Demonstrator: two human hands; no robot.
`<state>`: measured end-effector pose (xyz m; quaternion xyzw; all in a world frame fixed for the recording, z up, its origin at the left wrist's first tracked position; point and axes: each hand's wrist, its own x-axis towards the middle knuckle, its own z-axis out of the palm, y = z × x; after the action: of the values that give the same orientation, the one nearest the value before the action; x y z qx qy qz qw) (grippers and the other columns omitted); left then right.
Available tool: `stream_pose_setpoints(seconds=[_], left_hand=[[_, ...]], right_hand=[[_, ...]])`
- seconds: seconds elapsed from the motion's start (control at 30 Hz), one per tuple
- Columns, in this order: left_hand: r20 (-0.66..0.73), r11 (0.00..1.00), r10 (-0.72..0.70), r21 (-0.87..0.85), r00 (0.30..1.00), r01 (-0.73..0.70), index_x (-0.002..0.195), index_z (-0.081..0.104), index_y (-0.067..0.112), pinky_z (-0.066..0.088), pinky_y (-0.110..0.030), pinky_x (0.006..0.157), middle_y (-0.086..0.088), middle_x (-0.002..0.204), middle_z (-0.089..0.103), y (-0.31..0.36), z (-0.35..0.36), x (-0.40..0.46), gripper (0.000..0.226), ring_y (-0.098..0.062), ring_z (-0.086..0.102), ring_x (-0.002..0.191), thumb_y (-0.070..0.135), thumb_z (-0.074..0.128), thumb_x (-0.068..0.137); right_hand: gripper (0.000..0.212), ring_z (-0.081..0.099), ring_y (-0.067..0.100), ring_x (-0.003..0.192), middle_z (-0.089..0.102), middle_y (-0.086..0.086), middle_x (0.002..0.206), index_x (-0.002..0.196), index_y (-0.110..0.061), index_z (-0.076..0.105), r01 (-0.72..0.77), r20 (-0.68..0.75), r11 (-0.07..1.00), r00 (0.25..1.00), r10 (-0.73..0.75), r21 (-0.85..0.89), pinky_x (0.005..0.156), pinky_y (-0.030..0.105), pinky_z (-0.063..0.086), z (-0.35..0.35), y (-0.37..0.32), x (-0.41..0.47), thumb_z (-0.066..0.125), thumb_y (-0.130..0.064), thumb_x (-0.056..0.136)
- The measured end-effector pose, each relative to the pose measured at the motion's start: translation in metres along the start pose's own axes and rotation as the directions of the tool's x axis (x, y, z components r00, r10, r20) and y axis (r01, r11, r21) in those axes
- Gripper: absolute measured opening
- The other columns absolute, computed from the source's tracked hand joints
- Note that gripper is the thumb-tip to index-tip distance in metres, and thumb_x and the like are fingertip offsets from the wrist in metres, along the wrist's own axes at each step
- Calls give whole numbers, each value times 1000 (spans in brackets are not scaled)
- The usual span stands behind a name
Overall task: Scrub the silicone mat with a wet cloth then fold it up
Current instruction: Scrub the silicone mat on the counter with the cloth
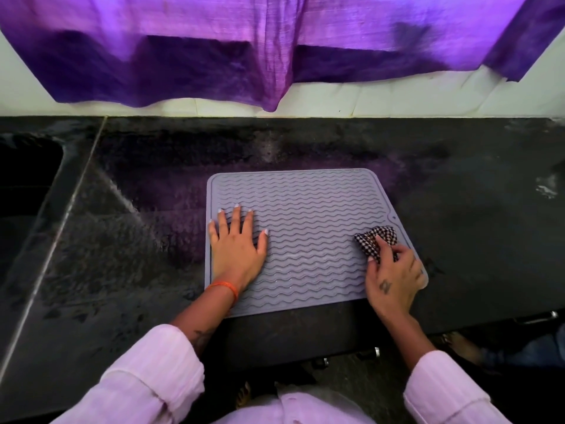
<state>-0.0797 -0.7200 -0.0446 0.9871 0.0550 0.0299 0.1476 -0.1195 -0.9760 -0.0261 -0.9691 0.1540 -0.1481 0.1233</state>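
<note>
A grey silicone mat (308,221) with wavy ridges lies flat on the dark stone counter (458,194). My left hand (237,243) presses flat on the mat's left part, fingers spread. My right hand (393,276) rests at the mat's right edge and grips a bunched black-and-white checked cloth (377,240), which touches the mat surface. The mat's near right corner is hidden under my right hand.
A dark sink basin (27,175) is sunk into the counter at the far left. A purple curtain (275,47) hangs over the white wall behind. The counter's front edge (305,356) runs close to my body. Wet patches gleam at the counter's right (547,188).
</note>
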Motion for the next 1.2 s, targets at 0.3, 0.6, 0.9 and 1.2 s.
stream_pose_setpoints(seconds=[0.3,0.6,0.9,1.2], left_hand=[[-31,998,28,-56,999,-30,149,22,25,-8,-42,118,0,159,12,-5,-1,-4,60,-25,-2,147,54,25,97],[-191,981,18,-187,981,-55,143,40,15,-12,-35,117,-4,152,34,-31,-20,-6,48,-24,15,145,28,46,97],[-162,998,-67,8,985,69,141,44,15,-23,-37,111,-5,151,36,-79,-34,-3,61,-29,6,147,49,50,91],[-177,990,-142,-38,974,137,135,51,29,-38,-34,100,-3,153,31,-80,-31,-5,60,-28,0,147,60,53,84]], right_hand=[[43,51,30,100,56,10,118,121,-23,60,293,99,956,951,-294,25,79,40,39,6,-65,-43,67,-24,78],[30,59,21,100,63,6,115,118,-25,59,-345,391,603,919,58,720,85,34,48,-2,-39,69,58,-16,90],[45,41,40,117,42,21,128,136,-25,45,-142,154,964,982,109,223,98,41,36,32,-30,176,52,-30,91],[52,30,40,118,28,22,134,142,-23,34,-31,199,987,978,63,-159,96,50,33,59,-49,174,44,-35,92]])
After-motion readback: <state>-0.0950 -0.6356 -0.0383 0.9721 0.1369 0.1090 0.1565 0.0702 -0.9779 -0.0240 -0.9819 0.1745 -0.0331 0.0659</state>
